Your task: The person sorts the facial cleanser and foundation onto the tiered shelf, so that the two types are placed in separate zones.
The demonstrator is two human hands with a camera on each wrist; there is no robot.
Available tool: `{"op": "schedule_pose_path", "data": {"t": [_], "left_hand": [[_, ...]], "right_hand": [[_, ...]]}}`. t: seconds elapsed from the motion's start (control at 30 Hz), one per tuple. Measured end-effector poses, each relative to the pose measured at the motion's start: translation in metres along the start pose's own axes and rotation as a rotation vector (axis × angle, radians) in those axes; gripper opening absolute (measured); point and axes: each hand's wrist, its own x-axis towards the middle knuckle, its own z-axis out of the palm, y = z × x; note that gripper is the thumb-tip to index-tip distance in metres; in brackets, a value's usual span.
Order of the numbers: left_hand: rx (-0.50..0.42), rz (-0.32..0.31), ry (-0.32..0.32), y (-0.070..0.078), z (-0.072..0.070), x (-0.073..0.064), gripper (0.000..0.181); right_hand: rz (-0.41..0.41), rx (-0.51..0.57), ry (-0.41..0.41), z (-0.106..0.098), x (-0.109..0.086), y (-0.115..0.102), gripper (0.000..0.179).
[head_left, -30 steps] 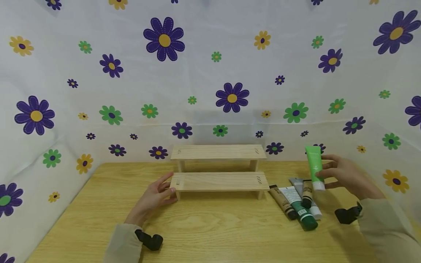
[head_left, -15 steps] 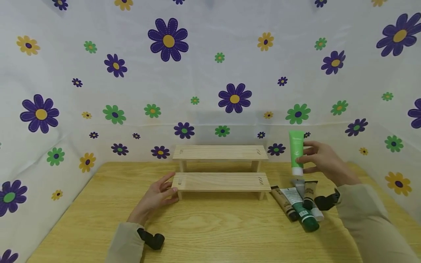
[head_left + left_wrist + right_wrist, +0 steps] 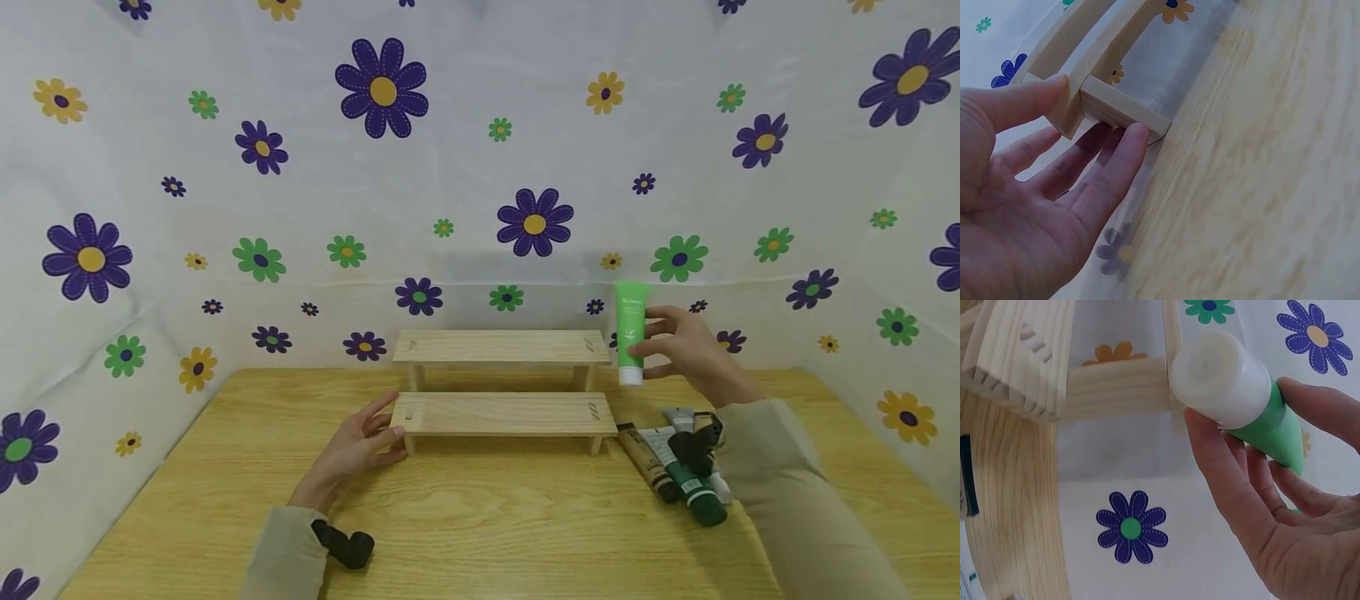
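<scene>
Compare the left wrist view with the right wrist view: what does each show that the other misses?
Only the left wrist view shows the left hand, its straight fingers and thumb touching the end of the lower step of the wooden stand, on the wooden table.

Only the right wrist view shows the right hand holding the green tube, white cap towards the camera, in the air close to the stand's other end.

Both show part of the wooden stand and the flowered backdrop.
</scene>
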Motion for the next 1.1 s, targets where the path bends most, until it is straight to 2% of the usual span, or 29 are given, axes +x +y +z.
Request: {"op": "schedule_pose_path", "data": {"t": [0.2,0.53,0.8,1.1], "left_hand": [[-0.004,0.0,0.0,0.0,-0.001,0.0,0.066],[-0.021,-0.005,0.003,0.001,0.001,-0.001,0.066],[-0.017,-0.006,0.002,0.0,0.0,0.001,0.067],[-0.02,-0.001,0.0,0.0,0.0,0.001,0.067]], "right_hand": [[-0.02,0.037,0.008,0.016,0.01,-0.005,0.075],[-0.062,0.115,-0.005,0.051,0.029,-0.027,0.076],[-0.084,0.209,0.074,0.092,0.043,-0.039,0.074],[-0.206,0.268,0.154,0.132,0.053,-0.042,0.071]]}}
